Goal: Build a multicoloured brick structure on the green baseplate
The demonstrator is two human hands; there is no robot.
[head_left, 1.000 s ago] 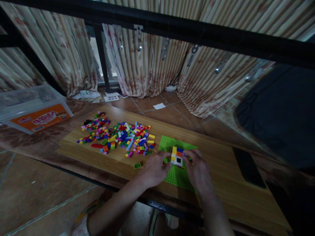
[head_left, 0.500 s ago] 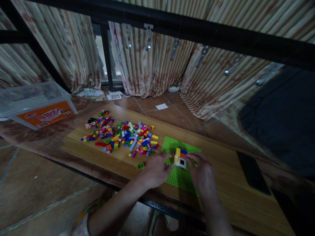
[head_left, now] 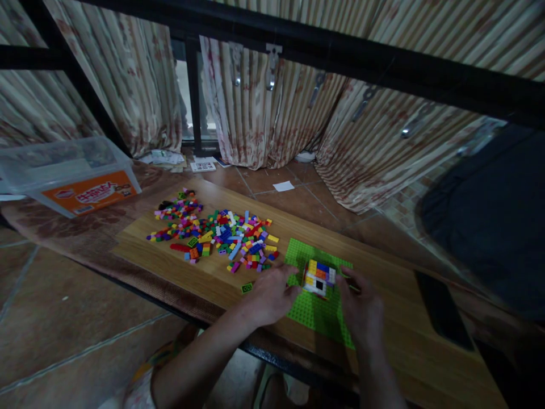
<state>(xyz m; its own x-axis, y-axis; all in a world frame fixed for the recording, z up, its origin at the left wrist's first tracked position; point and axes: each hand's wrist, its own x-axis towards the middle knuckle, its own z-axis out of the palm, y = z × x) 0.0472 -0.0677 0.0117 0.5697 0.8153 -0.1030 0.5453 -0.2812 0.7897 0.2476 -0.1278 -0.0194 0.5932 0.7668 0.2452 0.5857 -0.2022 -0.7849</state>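
A small block model of white, yellow, orange and blue bricks stands on a green baseplate on the wooden table. My left hand rests at the plate's left edge, its curled fingers touching the model's left side. On the right, my right hand lies on the plate with fingers bent at the model's right side. A heap of loose coloured bricks is spread left of the plate. One green brick lies alone near my left hand.
A clear plastic box with an orange label sits at the far left. A dark phone lies on the table's right part. Striped curtains and a black rail stand behind; papers lie on the tiled floor.
The view has drifted, so everything sits a little further right and lower. My right hand has slid slightly to the right of the model; my left hand stays against it.
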